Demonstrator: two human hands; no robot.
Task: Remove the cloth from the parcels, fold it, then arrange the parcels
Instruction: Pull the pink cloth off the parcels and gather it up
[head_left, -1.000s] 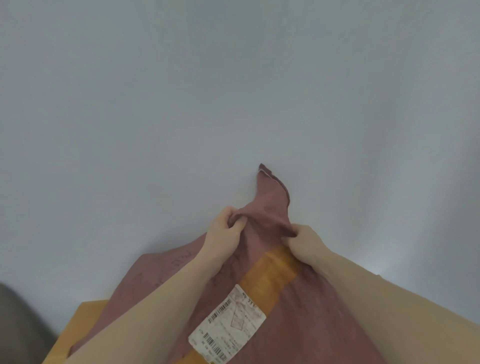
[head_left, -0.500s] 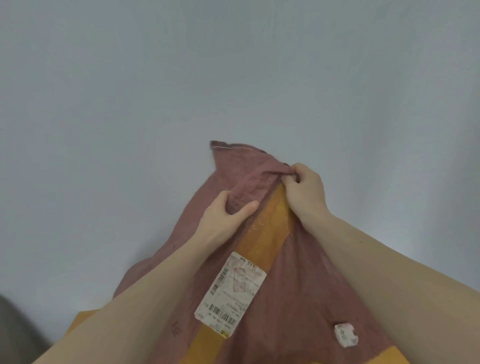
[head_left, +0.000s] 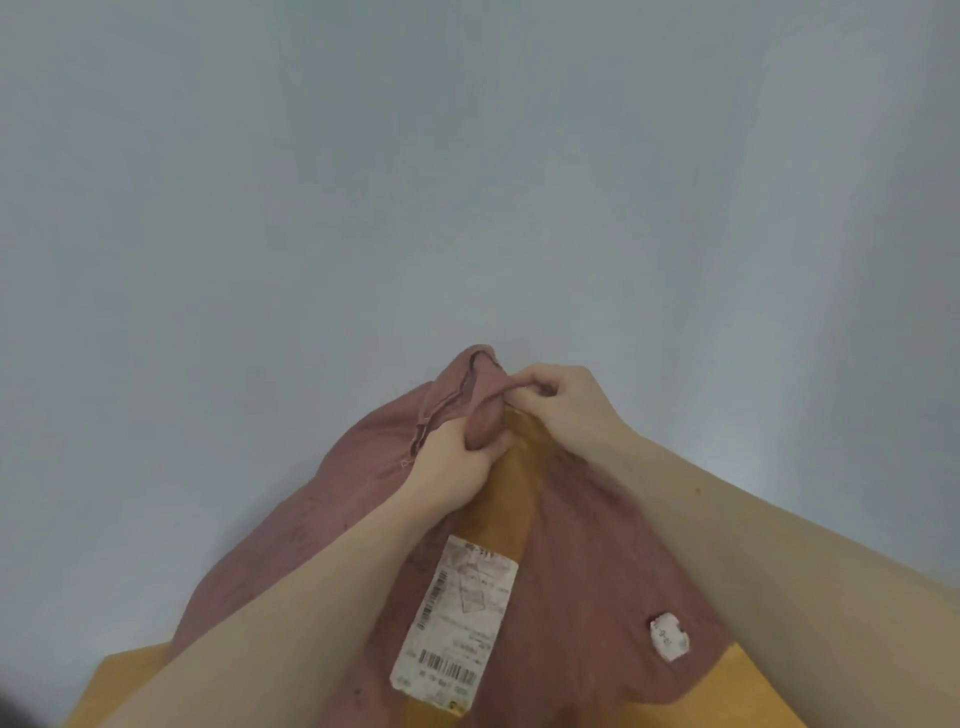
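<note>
A dusty-pink cloth (head_left: 587, 571) drapes over yellow-orange parcels at the bottom centre. One long parcel (head_left: 511, 483) shows in the gap between the cloth's two halves and carries a white shipping label (head_left: 460, 618) with barcodes. My left hand (head_left: 452, 467) grips a bunched fold of the cloth at the parcel's far end. My right hand (head_left: 561, 400) pinches the cloth's edge just beside it, to the right. A small white tag (head_left: 669, 635) sits on the cloth's right half. Most of the parcels are hidden under the cloth.
A pale grey surface (head_left: 467, 182) fills the view beyond the hands. Corners of a yellow-orange parcel (head_left: 119, 686) stick out from under the cloth at the lower left and lower right. A dark blurred shape sits at the bottom left corner.
Both hands have gathered more cloth and drawn close together at the parcel's far end. The raised cloth corner has dropped and bunched between them.
</note>
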